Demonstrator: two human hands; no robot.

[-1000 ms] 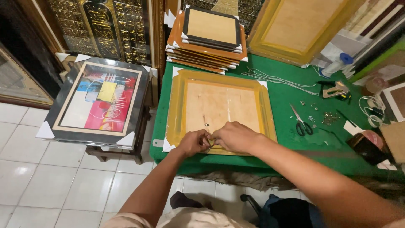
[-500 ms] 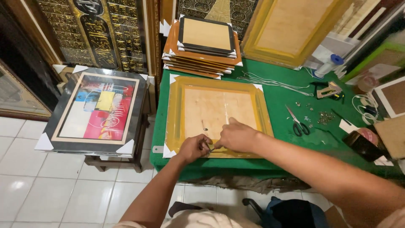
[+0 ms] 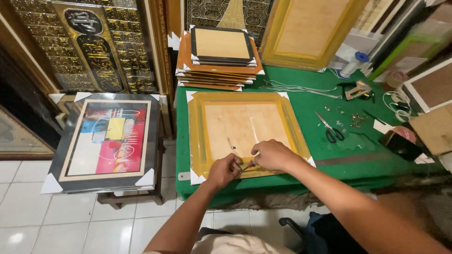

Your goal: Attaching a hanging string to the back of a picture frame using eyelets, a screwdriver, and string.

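Frame (image 3: 245,134) lies face-down on table (image 3: 372,155), near rail at your edge | long axis runs away from you | left hand (image 3: 225,170) pinching at near rail | right hand (image 3: 272,155) clenched on tool (image 3: 248,164) | scissors (image 3: 329,129) well right.

Both hands meet at the near edge of a yellow frame (image 3: 245,131) lying face-down on the green bench (image 3: 358,146). The right hand (image 3: 273,155) grips a small red-handled tool (image 3: 248,165); the left hand (image 3: 223,170) pinches beside its tip.

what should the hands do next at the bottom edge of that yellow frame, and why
Probably drive the small tool in the right hand down at the spot the left hand pinches. Both hands meet at the near edge of the yellow frame, lying face down on the green table, tool tip between them.
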